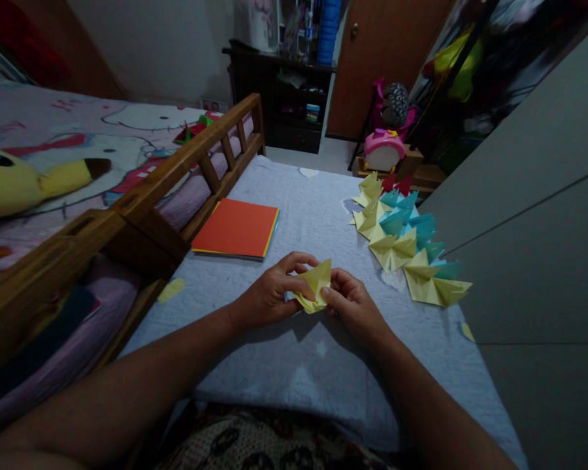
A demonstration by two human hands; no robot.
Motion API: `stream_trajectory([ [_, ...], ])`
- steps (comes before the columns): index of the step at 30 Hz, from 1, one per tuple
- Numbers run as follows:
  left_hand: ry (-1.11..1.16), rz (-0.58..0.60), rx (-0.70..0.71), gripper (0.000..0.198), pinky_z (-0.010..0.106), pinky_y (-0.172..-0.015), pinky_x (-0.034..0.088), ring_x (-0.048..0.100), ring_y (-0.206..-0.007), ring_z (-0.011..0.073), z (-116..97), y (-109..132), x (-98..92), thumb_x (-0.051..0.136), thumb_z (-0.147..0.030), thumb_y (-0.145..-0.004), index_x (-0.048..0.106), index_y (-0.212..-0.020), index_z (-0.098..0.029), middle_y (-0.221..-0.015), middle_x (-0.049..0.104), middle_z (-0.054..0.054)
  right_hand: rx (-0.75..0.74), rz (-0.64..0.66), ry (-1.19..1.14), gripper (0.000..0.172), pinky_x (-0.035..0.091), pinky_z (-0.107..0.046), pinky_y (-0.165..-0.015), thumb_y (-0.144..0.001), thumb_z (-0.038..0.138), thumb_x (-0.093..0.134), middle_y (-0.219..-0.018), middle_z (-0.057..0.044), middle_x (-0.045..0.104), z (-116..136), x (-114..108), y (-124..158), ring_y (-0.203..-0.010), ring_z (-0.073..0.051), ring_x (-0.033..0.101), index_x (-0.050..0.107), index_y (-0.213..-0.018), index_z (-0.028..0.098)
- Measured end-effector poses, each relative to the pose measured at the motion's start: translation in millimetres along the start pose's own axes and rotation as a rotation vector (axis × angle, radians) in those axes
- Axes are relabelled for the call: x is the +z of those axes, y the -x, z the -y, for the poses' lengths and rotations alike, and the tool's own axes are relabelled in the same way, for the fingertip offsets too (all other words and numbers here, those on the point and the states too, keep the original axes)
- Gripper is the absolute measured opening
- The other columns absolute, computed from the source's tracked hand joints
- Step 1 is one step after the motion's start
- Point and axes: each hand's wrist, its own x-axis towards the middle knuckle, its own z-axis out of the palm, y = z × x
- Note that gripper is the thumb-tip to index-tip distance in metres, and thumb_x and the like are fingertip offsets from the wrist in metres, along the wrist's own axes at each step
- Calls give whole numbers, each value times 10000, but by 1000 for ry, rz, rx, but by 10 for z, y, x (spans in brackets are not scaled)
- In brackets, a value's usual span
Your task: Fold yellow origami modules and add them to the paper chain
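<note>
A partly folded piece of yellow origami paper (319,282) is held just above the cloth-covered surface, one pointed corner turned up. My left hand (277,290) grips its left side, with fingers pressed into the folds. On the other side my right hand (350,297) pinches the paper, the thumb lying on its front. Several folded paper pieces stand in rows to the right: yellow ones (393,250) nearest, teal ones (396,220) behind them, and red ones (402,185) at the far end. To the left lies a stack of square paper (238,228) with an orange-red sheet on top.
A wooden bed rail (191,150) runs along the left, with a bed and a yellow plush toy (39,183) beyond it. A pale cabinet (534,228) borders the right side. Past the far edge are a dark shelf (279,98) and a pink toy (385,149).
</note>
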Motion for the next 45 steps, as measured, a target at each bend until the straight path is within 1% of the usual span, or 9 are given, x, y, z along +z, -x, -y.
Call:
stream_trajectory([
  [9,-52,6,95,135,340,-922,516,603,-1059,180,-31,-11,15,681,-92,-842,711,-892,-213,-1238,567,64,16,13,-97,260,302,-179,-453,-800,387,717,-664,58,547,-15,36,4,-498,-60,401,575,-918,204],
  [17,14,-3,17,80,304,-819,513,648,-928,171,-58,-32,-5,672,-152,-879,702,-918,-214,-1012,673,48,23,-16,-37,182,323,-189,-427,-759,306,659,-574,83,488,44,10,9,-447,-69,398,586,-891,203],
  [20,107,-104,-126,434,306,-821,508,641,-922,176,-68,-25,26,750,-176,-819,627,-1224,-273,-1042,674,41,9,-15,-18,154,324,-187,-411,-763,302,644,-591,69,531,49,28,8,-435,-64,407,575,-855,200],
  [22,257,-183,-271,826,295,-811,505,643,-906,171,-60,-30,52,815,-186,-756,403,-1459,-325,-1045,670,26,6,-29,-15,165,345,-191,-402,-759,304,645,-605,62,561,35,44,3,-426,-67,430,573,-864,199],
  [26,686,-200,-528,1139,309,-787,528,684,-882,192,23,-47,85,878,-208,-669,157,-1543,-330,-1019,684,23,13,-67,-49,244,389,-202,-403,-734,303,656,-594,66,580,-2,66,-18,-408,-74,456,597,-944,192],
  [29,829,-141,-652,979,313,-781,548,705,-898,211,114,-41,113,898,-176,-614,381,-1439,-269,-1068,702,63,-1,-116,-62,255,403,-198,-413,-716,288,670,-648,51,620,-6,75,-32,-436,-73,480,602,-942,192],
  [33,869,-2,-618,526,315,-804,550,708,-913,214,165,-39,169,862,-151,-644,675,-1134,-183,-1070,737,98,-37,-174,-54,257,404,-196,-415,-723,307,702,-713,36,640,33,78,-33,-465,-74,494,581,-923,200],
  [40,754,-9,-612,267,249,-599,448,606,-648,126,108,-92,139,814,-266,-735,751,-967,-148,-811,728,58,-86,-99,-42,332,400,-196,-408,-777,340,715,-641,77,569,46,71,-24,-441,-77,496,517,-1017,224],
  [45,656,1,-673,279,231,-542,368,502,-562,87,87,-98,120,809,-359,-736,735,-859,-120,-699,654,21,-47,-56,-27,364,400,-199,-402,-780,345,712,-614,78,569,19,56,-31,-429,-80,498,516,-1056,210],
])
